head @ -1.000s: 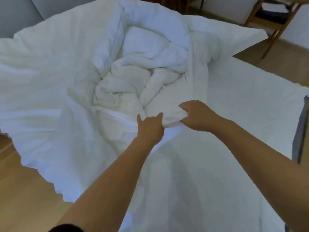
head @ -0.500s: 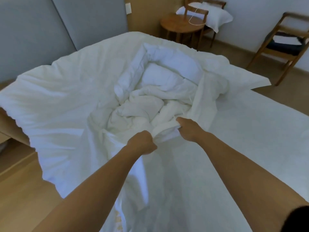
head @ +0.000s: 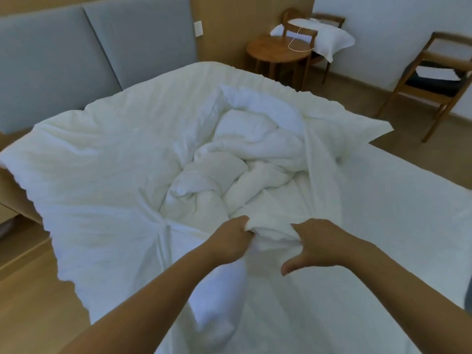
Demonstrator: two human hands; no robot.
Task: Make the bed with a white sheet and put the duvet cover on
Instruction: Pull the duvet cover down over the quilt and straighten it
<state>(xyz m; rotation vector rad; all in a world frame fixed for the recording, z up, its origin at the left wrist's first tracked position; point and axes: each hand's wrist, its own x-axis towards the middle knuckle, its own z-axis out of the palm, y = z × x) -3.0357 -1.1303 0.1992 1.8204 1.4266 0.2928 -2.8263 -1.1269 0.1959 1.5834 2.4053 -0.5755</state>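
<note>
A white duvet cover [head: 102, 159] lies spread over the bed, its edge hanging off the left side. A bunched white duvet [head: 245, 154] sits in a heap in the cover's middle. My left hand [head: 229, 238] grips a fold of the white fabric at the near end of the heap. My right hand [head: 321, 244] is beside it, fingers curled into the same fold, thumb sticking out toward me. A white sheet [head: 408, 213] covers the mattress on the right.
A grey padded headboard [head: 76, 60] stands behind the bed. A round wooden table [head: 275, 51] and a chair with a white pillow [head: 327, 37] are at the back. Another wooden chair [head: 434, 80] stands at the far right. Wood floor [head: 30, 302] runs along the left.
Both hands have drawn the gripped fold toward me. The view has tilted up, bringing in the headboard and chairs. My right thumb now sticks out.
</note>
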